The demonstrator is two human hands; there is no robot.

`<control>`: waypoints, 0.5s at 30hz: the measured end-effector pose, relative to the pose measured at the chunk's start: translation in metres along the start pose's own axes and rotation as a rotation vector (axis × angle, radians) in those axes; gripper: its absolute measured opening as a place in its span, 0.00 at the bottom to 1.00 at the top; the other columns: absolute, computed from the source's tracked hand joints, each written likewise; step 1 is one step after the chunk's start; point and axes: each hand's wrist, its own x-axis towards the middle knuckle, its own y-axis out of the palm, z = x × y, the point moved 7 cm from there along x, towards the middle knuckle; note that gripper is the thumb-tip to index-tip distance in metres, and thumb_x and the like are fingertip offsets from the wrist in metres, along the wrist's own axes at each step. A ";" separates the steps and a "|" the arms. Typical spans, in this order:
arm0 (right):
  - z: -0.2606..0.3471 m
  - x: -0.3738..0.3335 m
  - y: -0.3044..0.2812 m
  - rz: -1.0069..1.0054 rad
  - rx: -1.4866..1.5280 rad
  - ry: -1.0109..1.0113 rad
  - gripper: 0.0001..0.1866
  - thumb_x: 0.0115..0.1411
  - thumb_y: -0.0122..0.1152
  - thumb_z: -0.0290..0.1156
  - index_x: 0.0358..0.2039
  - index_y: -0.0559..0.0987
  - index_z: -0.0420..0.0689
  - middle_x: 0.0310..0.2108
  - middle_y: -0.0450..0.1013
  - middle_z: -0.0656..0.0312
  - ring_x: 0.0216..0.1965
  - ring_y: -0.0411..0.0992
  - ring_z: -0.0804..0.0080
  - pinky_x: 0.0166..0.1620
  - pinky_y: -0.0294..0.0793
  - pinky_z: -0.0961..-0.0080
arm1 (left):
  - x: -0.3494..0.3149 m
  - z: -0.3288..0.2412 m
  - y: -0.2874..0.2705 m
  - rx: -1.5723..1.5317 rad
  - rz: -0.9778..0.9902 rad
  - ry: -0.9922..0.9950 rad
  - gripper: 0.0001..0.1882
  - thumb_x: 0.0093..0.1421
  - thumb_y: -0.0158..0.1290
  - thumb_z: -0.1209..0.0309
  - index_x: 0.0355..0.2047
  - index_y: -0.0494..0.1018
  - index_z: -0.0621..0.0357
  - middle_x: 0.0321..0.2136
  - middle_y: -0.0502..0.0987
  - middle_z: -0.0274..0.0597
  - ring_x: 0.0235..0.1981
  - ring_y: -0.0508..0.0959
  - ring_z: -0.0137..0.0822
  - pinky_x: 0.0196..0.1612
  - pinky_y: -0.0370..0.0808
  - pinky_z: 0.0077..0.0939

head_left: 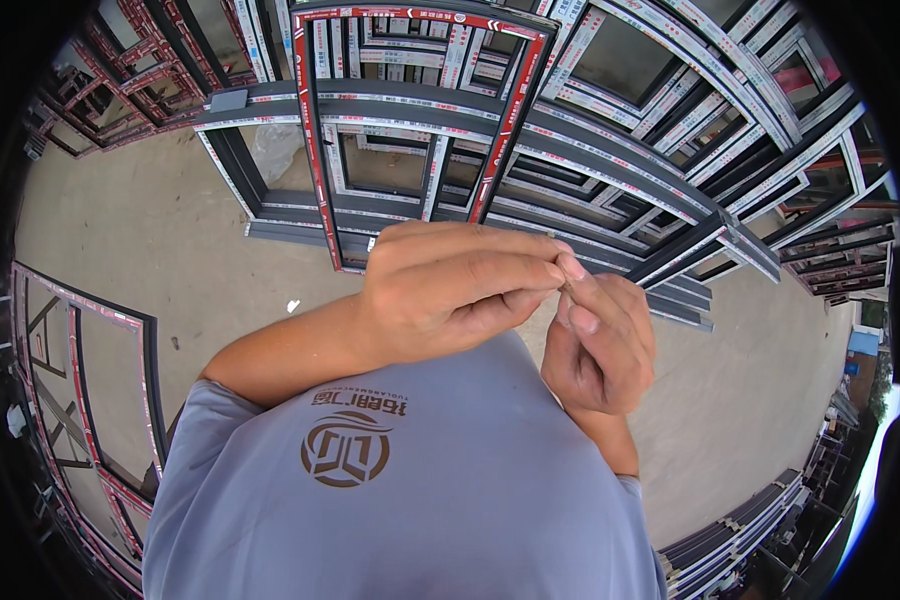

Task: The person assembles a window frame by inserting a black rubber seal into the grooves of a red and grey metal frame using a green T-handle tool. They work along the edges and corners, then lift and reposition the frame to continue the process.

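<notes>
Close against a grey shirt (410,500), a small thin object (564,288), too tiny to be identified, is pinched between the fingertips of the left hand (450,285) and the right hand (598,345), both curled tightly around it. The fiddling looks barely begun, nothing yet being fitted. Beyond, dark window frames (530,170) with red-taped edges are stacked on a concrete floor (150,240).

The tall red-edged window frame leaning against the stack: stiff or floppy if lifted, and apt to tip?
The red-edged frame is probably stiff, being straight bars joined at square corners. It looks awkward for its size, and may tip, since it stands on edge leaning against the dark frame stack.
</notes>
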 end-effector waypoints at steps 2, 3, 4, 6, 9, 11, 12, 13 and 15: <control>-0.002 -0.002 0.001 0.013 0.025 0.024 0.18 0.55 0.68 0.11 0.44 0.77 0.41 0.47 0.84 0.46 0.37 0.82 0.59 0.39 0.82 0.68 | -0.001 0.002 0.000 -0.029 0.006 -0.052 0.12 0.54 0.68 0.83 0.40 0.84 0.61 0.39 0.88 0.45 0.35 0.89 0.40 0.35 0.86 0.25; -0.004 -0.003 0.002 0.018 0.044 0.045 0.18 0.55 0.68 0.11 0.44 0.77 0.40 0.48 0.84 0.45 0.37 0.82 0.59 0.39 0.82 0.68 | -0.001 0.004 0.000 -0.049 0.011 -0.090 0.12 0.55 0.68 0.83 0.40 0.83 0.62 0.39 0.88 0.45 0.36 0.89 0.40 0.36 0.86 0.25; -0.006 -0.004 0.002 0.014 0.064 0.066 0.18 0.55 0.68 0.11 0.44 0.77 0.40 0.48 0.83 0.45 0.38 0.82 0.58 0.40 0.82 0.68 | -0.002 0.006 0.001 -0.076 0.016 -0.138 0.12 0.55 0.67 0.83 0.40 0.83 0.63 0.38 0.88 0.46 0.37 0.90 0.39 0.37 0.87 0.25; -0.012 -0.007 0.005 -0.013 0.163 0.145 0.19 0.55 0.67 0.10 0.46 0.78 0.39 0.49 0.83 0.44 0.39 0.82 0.58 0.41 0.82 0.67 | -0.003 0.010 0.002 -0.113 -0.010 -0.174 0.12 0.56 0.67 0.84 0.40 0.83 0.65 0.39 0.88 0.47 0.37 0.89 0.39 0.39 0.87 0.26; -0.017 -0.011 0.005 -0.065 0.291 0.253 0.19 0.56 0.67 0.10 0.47 0.78 0.39 0.49 0.83 0.45 0.42 0.82 0.59 0.43 0.81 0.66 | -0.003 0.014 0.002 -0.155 -0.011 -0.219 0.11 0.56 0.67 0.85 0.41 0.83 0.66 0.39 0.88 0.47 0.38 0.89 0.39 0.41 0.86 0.27; -0.020 -0.012 0.005 -0.082 0.348 0.300 0.19 0.57 0.67 0.10 0.48 0.78 0.38 0.49 0.83 0.45 0.44 0.81 0.59 0.45 0.81 0.66 | -0.004 0.014 0.002 -0.160 0.003 -0.236 0.12 0.56 0.67 0.85 0.41 0.83 0.67 0.39 0.88 0.48 0.39 0.89 0.40 0.42 0.86 0.28; -0.020 -0.011 0.004 -0.083 0.364 0.311 0.18 0.57 0.67 0.10 0.48 0.79 0.38 0.48 0.83 0.45 0.45 0.81 0.59 0.46 0.81 0.67 | -0.003 0.013 0.002 -0.156 0.013 -0.239 0.12 0.56 0.68 0.84 0.41 0.83 0.66 0.39 0.88 0.48 0.39 0.89 0.40 0.42 0.86 0.28; -0.021 -0.011 0.003 -0.085 0.374 0.326 0.18 0.58 0.67 0.11 0.48 0.79 0.38 0.48 0.83 0.46 0.45 0.81 0.59 0.46 0.81 0.67 | -0.003 0.013 0.002 -0.151 0.025 -0.242 0.12 0.56 0.68 0.84 0.41 0.83 0.66 0.39 0.88 0.48 0.40 0.89 0.41 0.43 0.86 0.28; -0.022 -0.009 0.001 -0.089 0.392 0.340 0.18 0.57 0.68 0.11 0.47 0.79 0.38 0.48 0.83 0.46 0.46 0.81 0.59 0.48 0.80 0.67 | -0.001 0.011 0.003 -0.142 0.087 -0.216 0.11 0.58 0.66 0.85 0.42 0.83 0.67 0.41 0.87 0.53 0.43 0.88 0.43 0.45 0.86 0.31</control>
